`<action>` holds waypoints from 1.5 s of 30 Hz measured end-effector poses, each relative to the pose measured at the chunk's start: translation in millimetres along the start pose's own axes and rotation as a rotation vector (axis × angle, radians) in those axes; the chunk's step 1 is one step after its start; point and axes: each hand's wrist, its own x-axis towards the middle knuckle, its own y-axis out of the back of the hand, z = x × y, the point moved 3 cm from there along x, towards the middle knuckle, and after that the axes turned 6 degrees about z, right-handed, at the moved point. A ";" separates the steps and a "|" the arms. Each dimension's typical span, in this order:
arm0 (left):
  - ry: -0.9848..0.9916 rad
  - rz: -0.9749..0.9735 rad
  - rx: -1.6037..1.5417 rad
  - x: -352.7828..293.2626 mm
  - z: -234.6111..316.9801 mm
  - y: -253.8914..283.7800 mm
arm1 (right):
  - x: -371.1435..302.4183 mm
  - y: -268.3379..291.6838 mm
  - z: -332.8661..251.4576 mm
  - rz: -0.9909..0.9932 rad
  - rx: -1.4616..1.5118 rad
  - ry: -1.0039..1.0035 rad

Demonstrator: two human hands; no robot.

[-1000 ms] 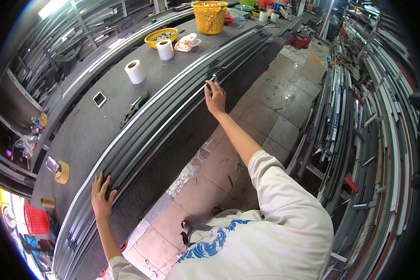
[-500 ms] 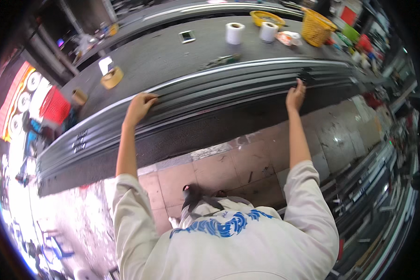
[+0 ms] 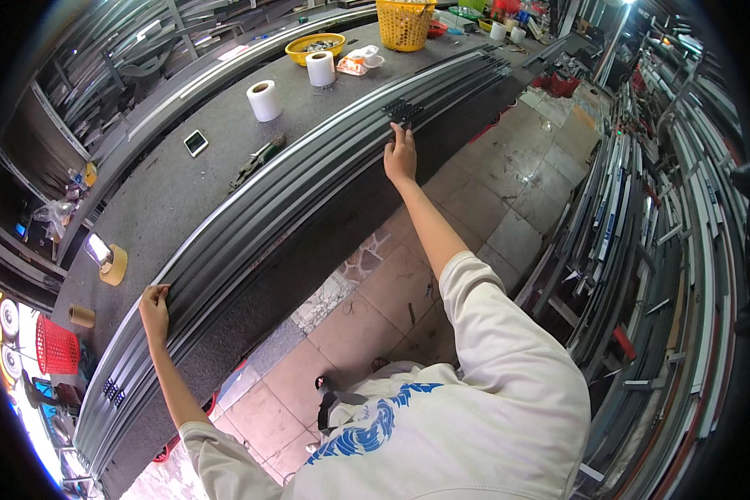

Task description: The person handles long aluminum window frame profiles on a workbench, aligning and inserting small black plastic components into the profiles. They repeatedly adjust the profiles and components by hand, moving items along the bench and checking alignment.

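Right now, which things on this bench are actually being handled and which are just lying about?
In hand:
- long grey metal profiles, lying side by side along the bench edge
- left hand and right hand, both resting on them

Lying about:
- two white tape rolls
- yellow bowl
- yellow basket
- phone
- brown tape roll

Bench (image 3: 175, 196) beyond rails (image 3: 283, 204) open; pliers (image 3: 257, 160), tape rolls (image 3: 264, 100) obstruct
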 end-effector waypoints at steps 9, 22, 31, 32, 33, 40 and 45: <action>-0.007 -0.044 0.064 -5.4 32.0 -0.1 | -1.4 8.9 -4.2 0.031 0.121 0.011; 0.013 -0.116 0.023 -7.6 63.9 -2.5 | 49.2 1.7 -22.0 -0.192 -0.564 -0.436; -0.007 -0.109 0.056 -7.3 64.1 -3.6 | 38.5 -2.9 -27.9 -0.122 -0.496 -0.387; -0.014 -0.109 0.052 -7.2 64.2 -3.9 | 38.4 -3.3 -28.0 -0.116 -0.487 -0.370; -0.011 -0.105 0.051 -7.2 63.9 -4.0 | 38.2 -2.8 -28.2 -0.101 -0.486 -0.356; -0.024 -0.068 0.063 -9.9 65.1 -2.7 | 33.9 -8.9 -23.7 -0.047 -0.483 -0.335; -0.058 -0.045 0.138 -10.5 66.8 -1.6 | 39.4 -15.4 -2.0 -0.125 -0.358 -0.315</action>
